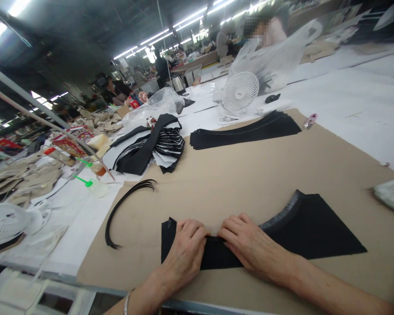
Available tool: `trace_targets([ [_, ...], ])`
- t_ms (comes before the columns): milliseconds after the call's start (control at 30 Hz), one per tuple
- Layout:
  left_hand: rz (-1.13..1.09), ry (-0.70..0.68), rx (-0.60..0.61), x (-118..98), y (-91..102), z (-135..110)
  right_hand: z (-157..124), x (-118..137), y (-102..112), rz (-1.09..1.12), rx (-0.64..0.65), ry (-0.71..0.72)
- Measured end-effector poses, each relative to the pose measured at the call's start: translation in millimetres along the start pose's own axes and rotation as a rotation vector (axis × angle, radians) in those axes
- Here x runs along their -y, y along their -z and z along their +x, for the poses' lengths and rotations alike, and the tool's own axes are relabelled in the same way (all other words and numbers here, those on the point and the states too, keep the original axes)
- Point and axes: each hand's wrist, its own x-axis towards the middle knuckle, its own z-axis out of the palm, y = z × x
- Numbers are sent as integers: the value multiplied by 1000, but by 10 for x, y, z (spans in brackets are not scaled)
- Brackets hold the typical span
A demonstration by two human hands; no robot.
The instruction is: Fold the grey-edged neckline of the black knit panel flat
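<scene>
A black fabric piece (pixel 325 227) with a curved upper edge lies flat on the brown sheet (pixel 236 175) in front of me. A shiny grey-black band (pixel 282 215) runs along its curve. My left hand (pixel 189 245) grips the upper edge near the left end, fingertips pinched together. Close by on the right, my right hand (pixel 241 236) pinches the same edge, and a short stretch of it shows between them. Left of the piece lies a bundle of thin curved black strips (pixel 118 208). Behind it rests a stack of black curved pieces (pixel 243 131).
A fanned pile of black and white pieces (pixel 151 148) lies back left. Beyond are a small white fan (pixel 239 92), plastic bag (pixel 269 61) and pink snips (pixel 310 121). Green-tipped bottles (pixel 96 188) stand left, near another fan (pixel 6 223). Other people work in the background.
</scene>
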Motion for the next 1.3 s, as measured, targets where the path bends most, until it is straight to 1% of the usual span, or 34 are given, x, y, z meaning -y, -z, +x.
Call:
trace_targets([
  [100, 11, -29, -3, -2, -13, -26, 21, 6, 29, 5, 12, -7],
  [200, 54, -75, 45, -11, -25, -47, 49, -8, 80, 4, 30, -18],
  [300, 74, -88, 80, -6, -36, -79, 71, -49, 153, 47, 87, -35],
  [400, 56, -98, 76, 15, -40, -132, 73, -98, 238, 102, 139, -53],
  [467, 28, -98, 52, 20, -32, -165, 63, -122, 290, 119, 150, -52],
  [567, -20, -28, -23, -27, -12, -159, 48, -139, 337, 135, 160, -47],
  [667, -42, 96, -86, -147, -20, -49, 55, -141, 343, 140, 163, -53],
  [733, -60, 161, -55, -236, -51, 62, 70, -138, 344, 130, 170, -55],
  [800, -80, 196, 15, -301, -92, 165, 82, -136, 362, 120, 193, -62],
  [867, -75, 205, 75, -328, -131, 236, 81, -143, 396, 113, 220, -74],
  [967, -47, 205, 105, -323, -173, 276, 49, -178, 445, 106, 231, -80],
  [1100, -125, 198, 105, -329, -224, 287, -8, -247, 444, 129, 212, -85],
  [1300, -190, 211, 91, -426, -245, 328, -63, -310, 376, 163, 212, -37],
])
